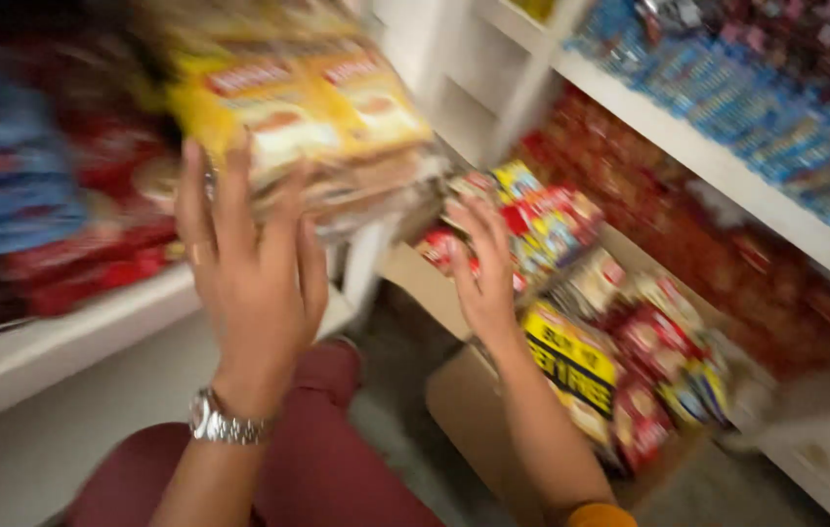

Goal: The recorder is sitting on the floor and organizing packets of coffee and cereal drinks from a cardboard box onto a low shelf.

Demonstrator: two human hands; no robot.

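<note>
A stack of yellow snack packets (308,107) is up at shelf height, blurred by motion. My left hand (254,259), with a silver watch on its wrist, presses flat against the stack's near side, fingers spread. My right hand (483,273) is raised at the stack's right lower edge, fingers apart; whether it touches the packets is unclear. The stack sits by the white shelf (34,351) on my left.
A cardboard box (464,410) on the floor holds many red and yellow packets. Another open box (425,283) stands behind it. White shelves (727,171) on the right carry blue and red packets. Red and blue packs fill the left shelf. My maroon trousers are below.
</note>
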